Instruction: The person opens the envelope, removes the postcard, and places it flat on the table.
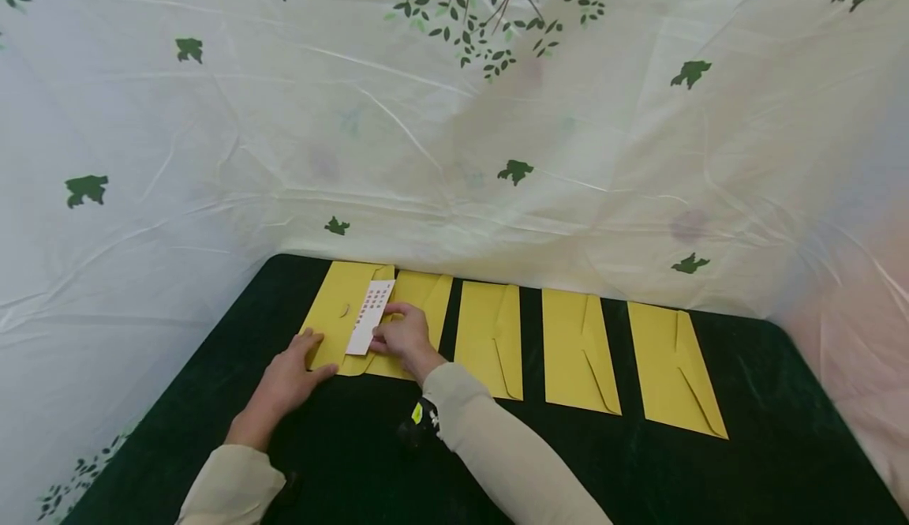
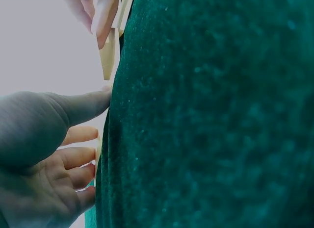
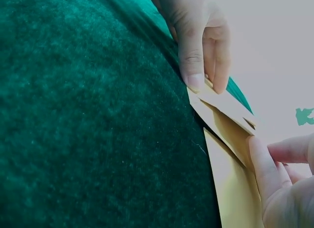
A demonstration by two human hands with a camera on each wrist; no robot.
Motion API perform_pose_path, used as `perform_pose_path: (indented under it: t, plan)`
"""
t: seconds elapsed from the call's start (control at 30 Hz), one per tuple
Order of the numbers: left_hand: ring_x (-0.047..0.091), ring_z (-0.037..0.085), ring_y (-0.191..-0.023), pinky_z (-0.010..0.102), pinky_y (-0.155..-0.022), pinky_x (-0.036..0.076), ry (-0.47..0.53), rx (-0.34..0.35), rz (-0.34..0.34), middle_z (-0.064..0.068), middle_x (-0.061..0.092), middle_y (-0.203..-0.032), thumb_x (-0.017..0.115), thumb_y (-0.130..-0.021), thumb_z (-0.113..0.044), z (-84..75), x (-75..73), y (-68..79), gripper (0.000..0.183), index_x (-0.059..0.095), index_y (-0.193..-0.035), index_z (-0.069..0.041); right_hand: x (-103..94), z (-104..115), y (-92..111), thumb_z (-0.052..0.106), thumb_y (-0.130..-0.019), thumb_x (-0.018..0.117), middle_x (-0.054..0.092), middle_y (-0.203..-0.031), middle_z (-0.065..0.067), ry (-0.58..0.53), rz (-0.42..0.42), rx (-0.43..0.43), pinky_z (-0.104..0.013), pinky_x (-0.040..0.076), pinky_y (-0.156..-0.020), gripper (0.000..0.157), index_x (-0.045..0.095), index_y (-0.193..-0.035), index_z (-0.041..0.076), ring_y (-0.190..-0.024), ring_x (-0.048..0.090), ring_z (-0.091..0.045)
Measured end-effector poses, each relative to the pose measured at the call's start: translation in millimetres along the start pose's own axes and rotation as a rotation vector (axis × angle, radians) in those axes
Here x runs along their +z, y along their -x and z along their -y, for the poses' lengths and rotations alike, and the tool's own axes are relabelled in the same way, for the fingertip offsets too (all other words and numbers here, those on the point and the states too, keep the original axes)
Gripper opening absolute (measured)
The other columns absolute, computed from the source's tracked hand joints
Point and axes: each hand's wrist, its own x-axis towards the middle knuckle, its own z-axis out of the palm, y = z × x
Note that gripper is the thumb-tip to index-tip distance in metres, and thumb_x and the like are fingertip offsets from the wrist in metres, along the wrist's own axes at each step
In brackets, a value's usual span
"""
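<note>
My right hand pinches the right edge of a narrow white card printed with rows of small reddish marks. The card slants across the flap side of the leftmost yellow envelope, which overlaps a second yellow envelope. At the near left corner of the leftmost envelope, my left hand rests with its thumb on the near edge and its fingers along the left side. In the right wrist view, the right fingertips are right at the lifted flap.
Three more yellow envelopes lie in a row to the right: one, another and the farthest. Beneath them is a dark green velvet table cover. A white curtain with green leaf prints hangs along the back and sides.
</note>
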Motion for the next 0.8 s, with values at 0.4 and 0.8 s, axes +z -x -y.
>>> perform_pose_path:
  t: [0.4, 0.8]
  plan:
    - [0.014, 0.051, -0.147, 0.07, -0.112, 0.019, 0.0, -0.02, 0.011, 0.028, 0.016, -0.162, 0.066, -0.098, -0.034, -4.1, -1.2, 1.1, 0.072, 0.035, -0.152, 0.001, -3.3, 6.5, 3.6, -0.011, -0.088, 0.068, 0.065, -0.094, -0.014, 0.025, 0.006, 0.005, -0.031, 0.061, -0.065, 0.038, 0.065, -0.122, 0.006, -0.074, 0.069, -0.021]
    - [0.014, 0.051, -0.146, 0.07, -0.112, 0.019, -0.005, -0.017, 0.026, 0.03, 0.016, -0.161, 0.066, -0.098, -0.037, -5.6, -5.3, -0.1, 0.074, 0.035, -0.152, 0.001, -7.4, 7.7, 3.1, -0.01, -0.088, 0.068, 0.066, -0.095, -0.014, 0.025, 0.003, 0.013, -0.031, 0.061, -0.065, 0.039, 0.065, -0.123, 0.007, -0.075, 0.07, -0.021]
